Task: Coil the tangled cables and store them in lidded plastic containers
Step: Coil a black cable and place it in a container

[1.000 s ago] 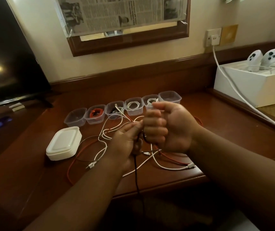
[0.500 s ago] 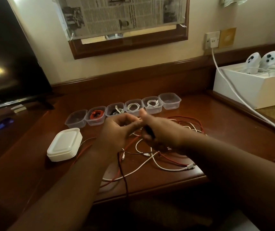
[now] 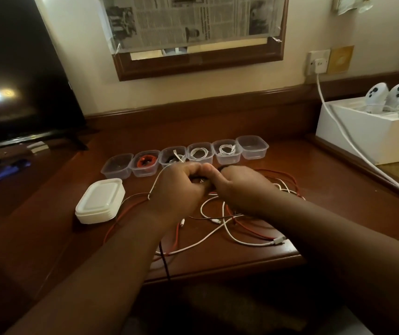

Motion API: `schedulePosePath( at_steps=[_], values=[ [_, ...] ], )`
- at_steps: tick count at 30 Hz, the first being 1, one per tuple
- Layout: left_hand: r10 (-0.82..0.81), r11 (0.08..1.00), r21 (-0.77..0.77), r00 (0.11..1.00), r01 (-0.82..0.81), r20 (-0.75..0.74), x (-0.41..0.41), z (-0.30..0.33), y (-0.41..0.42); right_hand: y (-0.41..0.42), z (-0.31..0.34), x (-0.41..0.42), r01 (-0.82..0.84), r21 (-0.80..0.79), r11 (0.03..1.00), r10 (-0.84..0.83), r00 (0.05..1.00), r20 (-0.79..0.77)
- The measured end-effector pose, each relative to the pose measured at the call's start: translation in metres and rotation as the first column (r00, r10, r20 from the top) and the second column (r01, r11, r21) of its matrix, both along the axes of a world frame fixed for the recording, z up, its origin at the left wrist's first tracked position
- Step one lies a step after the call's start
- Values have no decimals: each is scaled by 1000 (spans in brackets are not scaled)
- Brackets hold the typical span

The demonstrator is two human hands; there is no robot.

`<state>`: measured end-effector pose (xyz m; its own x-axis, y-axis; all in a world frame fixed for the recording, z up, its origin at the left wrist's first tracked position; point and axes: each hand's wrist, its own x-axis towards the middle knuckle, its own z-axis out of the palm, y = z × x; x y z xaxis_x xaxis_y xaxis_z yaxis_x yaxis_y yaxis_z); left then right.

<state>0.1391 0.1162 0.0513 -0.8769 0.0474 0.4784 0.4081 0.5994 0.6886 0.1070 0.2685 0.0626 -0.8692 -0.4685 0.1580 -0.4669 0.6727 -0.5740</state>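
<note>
The stack of lids (image 3: 100, 204) sits at the left of the wooden surface (image 3: 338, 189): milky, rounded-rectangle plastic, smooth and slightly flexible by the look of it. Behind it runs a row of six clear containers (image 3: 117, 165), thin-walled and glossy; four hold coils, the two end ones look empty.

The left hand (image 3: 179, 189) is curled closed around a thin black cable (image 3: 165, 262), whose tail drops over the front edge. The right hand (image 3: 239, 187), touching the left, is also closed on the cable, a dark loop showing at its knuckles. To coil well, I judge each loop should match the container's width, with the left hand feeding slack evenly and no twist forced in.

Under and right of the hands lies the tangle (image 3: 242, 226): slick white and red cords, springy, crossing one another.
</note>
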Motion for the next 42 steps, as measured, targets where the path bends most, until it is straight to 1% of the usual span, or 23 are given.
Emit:
schedulePosePath(
  at_steps=[1, 2, 3, 5, 6, 7, 9, 11, 13, 15, 17, 18, 21, 22, 23, 25, 27, 30, 33, 35, 39, 40, 42],
  values=[
    [-32, 996, 89, 999, 31, 14, 3, 4, 0, 2, 3, 1, -40, -127, 991, 65, 977, 205],
    [-68, 977, 204, 997, 60, 32, 5, 5, 2, 5, 6, 3, -63, -287, 956, 175, 906, 386],
    [-99, 936, 346, 993, 70, 68, 6, 5, 4, 9, 10, 3, -62, -456, 888, 316, 803, 506],
    [-119, 818, 576, 984, 19, 136, 5, -1, 9, 15, 18, 2, 22, -738, 675, 582, 599, 550],
    [-135, 771, 637, 978, 4, 157, 3, -5, 11, 15, 21, 2, 67, -820, 569, 675, 532, 512],
    [-163, 727, 687, 971, -2, 175, 5, -7, 15, 13, 24, 4, 104, -872, 479, 729, 505, 461],
    [-188, 667, 745, 970, 10, 156, 7, -8, 26, 8, 27, 8, 162, -923, 349, 757, 531, 380],
    [-140, 760, 649, 982, 24, 128, 12, -6, 32, 4, 27, 10, 206, -951, 229, 716, 626, 308],
    [-100, 887, 459, 991, 49, 87, 16, -9, 34, 3, 26, 8, 245, -965, 92, 652, 718, 245],
    [-73, 951, 305, 995, 49, 68, 14, -12, 29, 3, 27, 5, 252, -967, 25, 589, 778, 218],
    [-59, 991, 122, 996, 51, 59, 13, -11, 22, 3, 26, 5, 212, -972, 98, 509, 829, 233],
    [-57, 998, 29, 997, 56, 42, 12, -10, 19, 1, 24, 5, 179, -966, 188, 448, 860, 246],
    [-49, 978, -208, 993, 26, -108, 5, -6, 6, -6, 18, 7, 64, -798, 599, 142, 972, 185],
    [-36, 964, -267, 986, -8, -160, 4, -5, 1, -8, 17, 7, 66, -719, 692, 52, 989, 140],
    [-27, 950, -309, 976, -42, -215, 3, -2, -1, -10, 17, 7, 87, -661, 745, -20, 994, 109],
    [-24, 918, -379, 939, -115, -342, 2, 5, -4, -12, 18, 6, 138, -576, 806, -112, 990, 82],
    [-44, 910, -393, 912, -132, -408, -1, 14, -8, -13, 18, 4, 156, -450, 879, -118, 987, 111],
    [-116, 917, -394, 909, -56, -399, -6, 21, -15, -12, 19, 2, 128, -364, 923, -16, 955, 296],
    [-94, 951, -310, 950, -3, -299, -10, 19, -18, -10, 20, -2, 121, -358, 926, 46, 903, 426],
    [-88, 968, -250, 974, 34, -210, -15, 15, -18, -10, 17, -6, 75, -297, 952, 61, 904, 423],
    [-205, 973, -79, 972, 215, 118, -28, 8, -22, -4, 11, -14, -107, -265, 958, 225, 854, 469],
    [-212, 969, -95, 966, 227, 151, -30, 6, -22, -2, 11, -17, -145, -261, 954, 261, 831, 491],
    [-169, 964, -187, 979, 189, 116, -34, 1, -21, 1, 9, -27, -178, -297, 938, 317, 784, 534]
  ],
)
